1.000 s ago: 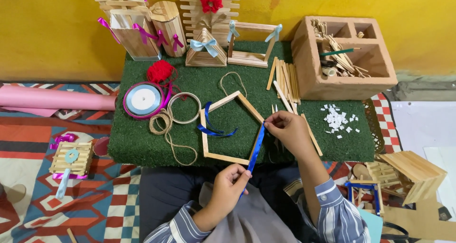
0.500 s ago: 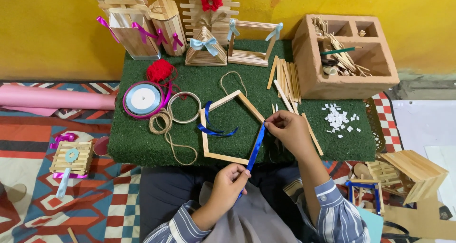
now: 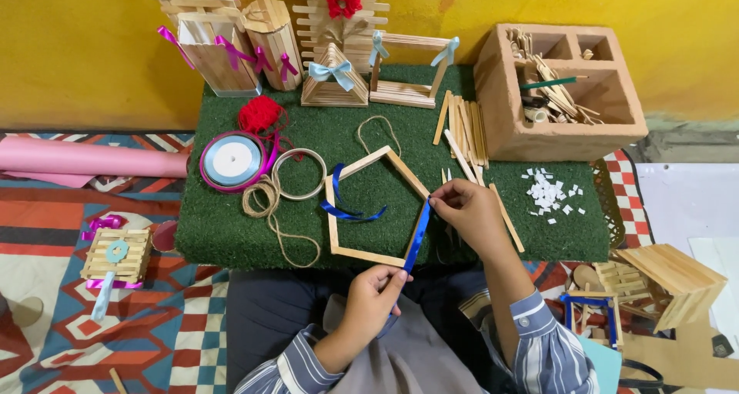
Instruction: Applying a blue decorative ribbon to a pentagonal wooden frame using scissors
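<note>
A blue ribbon (image 3: 416, 238) runs taut along the right edge of a house-shaped frame of wooden sticks (image 3: 376, 206), which lies flat on the green turf mat (image 3: 231, 232) near its front edge. The right hand (image 3: 471, 213) pinches the ribbon's upper end between thumb and fingertips, pressed against the frame's right corner. The left hand (image 3: 373, 294), at 7 o'clock from the right, is closed on the lower end, just off the mat over the person's lap. A loose tail of the same ribbon (image 3: 344, 206) curls inside the frame.

At 9 o'clock from the frame: a coil of jute twine (image 3: 269, 202), an empty ring (image 3: 299, 174) and a spool of pale blue ribbon (image 3: 232, 160) — all close together, the twine trailing toward the front edge. A red pompom (image 3: 260, 114) sits at 11 o'clock. At 1 o'clock lies a bundle of plain sticks (image 3: 465, 125), and beyond it a clay block (image 3: 566, 125) with compartments holding more sticks. Small white squares (image 3: 548, 191) are scattered at 3 o'clock.

Along the back edge stand finished stick pieces — a small pyramid with a light blue bow (image 3: 332, 78), a swing-like frame (image 3: 406, 75), a rounded box (image 3: 271, 40). A pink paper roll (image 3: 88, 159) lies on the patterned rug, well left of the mat.
</note>
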